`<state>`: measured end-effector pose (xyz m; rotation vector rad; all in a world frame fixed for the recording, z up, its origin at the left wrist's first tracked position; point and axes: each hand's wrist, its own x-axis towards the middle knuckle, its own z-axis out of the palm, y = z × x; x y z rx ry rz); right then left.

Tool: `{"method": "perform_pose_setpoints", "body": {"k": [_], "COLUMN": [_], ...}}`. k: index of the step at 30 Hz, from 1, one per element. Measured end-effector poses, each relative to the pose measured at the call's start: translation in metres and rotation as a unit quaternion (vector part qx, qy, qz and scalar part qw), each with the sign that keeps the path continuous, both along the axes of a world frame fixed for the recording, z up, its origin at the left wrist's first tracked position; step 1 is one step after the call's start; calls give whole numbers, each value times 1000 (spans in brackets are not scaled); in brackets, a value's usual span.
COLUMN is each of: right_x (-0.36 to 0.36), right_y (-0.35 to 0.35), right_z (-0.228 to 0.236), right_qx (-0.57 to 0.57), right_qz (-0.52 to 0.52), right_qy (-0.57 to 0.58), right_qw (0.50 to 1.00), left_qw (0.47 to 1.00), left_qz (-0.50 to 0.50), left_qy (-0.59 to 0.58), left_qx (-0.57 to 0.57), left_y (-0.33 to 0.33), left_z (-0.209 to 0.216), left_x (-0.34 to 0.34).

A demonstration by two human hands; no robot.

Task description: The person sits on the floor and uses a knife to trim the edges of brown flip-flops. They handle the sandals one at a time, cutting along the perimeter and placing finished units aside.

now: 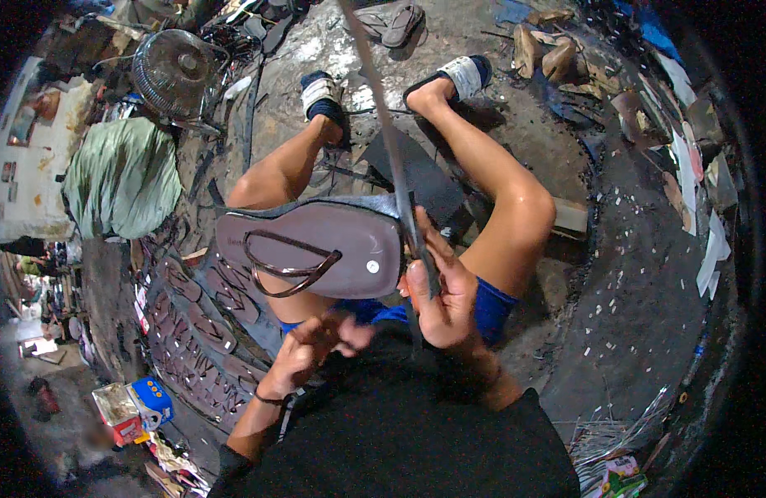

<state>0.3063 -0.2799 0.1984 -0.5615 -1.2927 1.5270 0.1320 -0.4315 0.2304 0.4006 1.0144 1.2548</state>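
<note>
A brown flip-flop [362, 253] with a glossy dark thong strap [296, 278] lies across my lap, sole up-facing, heel to the right. Grey edging material shows along its far side. My right hand [445, 299] is closed at the heel, with a long narrow grey strip [389, 137] between thumb and fingers. This strip runs up past the top of the picture; its material I cannot make out. Close below the flip-flop, my left hand [316, 344] is raised with fingers bent and apart, partly blurred. It appears to hold nothing.
Rows of brown flip-flops [192, 319] lie on the floor at left. A fan [175, 75] and a green cloth [124, 178] stand beyond them. A dark flat sheet [424, 183] lies between my legs. Scraps [557, 58] lie at far right, thin strips [611, 448] at near right.
</note>
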Motion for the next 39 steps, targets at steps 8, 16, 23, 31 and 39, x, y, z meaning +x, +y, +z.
{"method": "perform_pose_setpoints", "body": {"k": [8, 16, 23, 31, 39], "right_x": [25, 58, 93, 50, 5], "right_y": [-4, -58, -78, -50, -13], "right_z": [-9, -20, -4, 5, -2], "right_qx": [-24, 74, 41, 10, 2], "right_qz": [-30, -166, -134, -34, -1], "right_qy": [-38, -320, -369, -376, -280], "right_qw": [999, 930, 919, 926, 960], "left_qw": [974, 958, 969, 960, 949], "left_qz": [223, 276, 243, 229, 237], "left_qy": [-42, -68, 36, 100, 155], "left_qx": [6, 34, -35, -123, -140], "left_y": [122, 130, 115, 70, 48], "left_z": [14, 6, -3, -25, -43], "left_x": [51, 47, 38, 32, 22]}}
